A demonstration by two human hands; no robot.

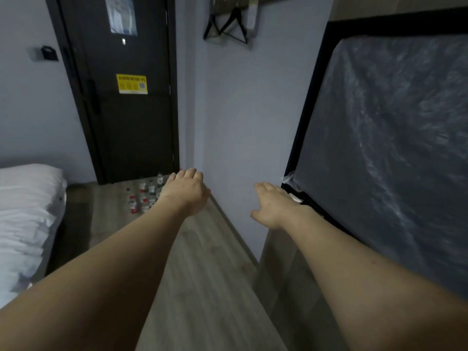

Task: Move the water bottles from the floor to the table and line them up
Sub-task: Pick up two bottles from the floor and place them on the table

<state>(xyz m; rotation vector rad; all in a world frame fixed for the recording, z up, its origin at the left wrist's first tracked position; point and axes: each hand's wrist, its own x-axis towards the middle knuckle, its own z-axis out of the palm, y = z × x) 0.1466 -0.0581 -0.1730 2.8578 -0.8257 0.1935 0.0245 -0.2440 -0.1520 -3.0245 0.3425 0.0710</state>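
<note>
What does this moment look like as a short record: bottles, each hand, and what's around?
bottles: water bottles clustered upright on the wooden floor in front of the dark door
left hand: empty, fingers relaxed, reaching toward the bottles
right hand: empty, open, beside the plastic-covered black frame
surroundings: bed with white bedding at left, hangers on the wall
progress: no bottle picked up

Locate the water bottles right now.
Head view, left of centre: the water bottles stand clustered on the wooden floor before the dark door, just beyond the left hand.
</note>
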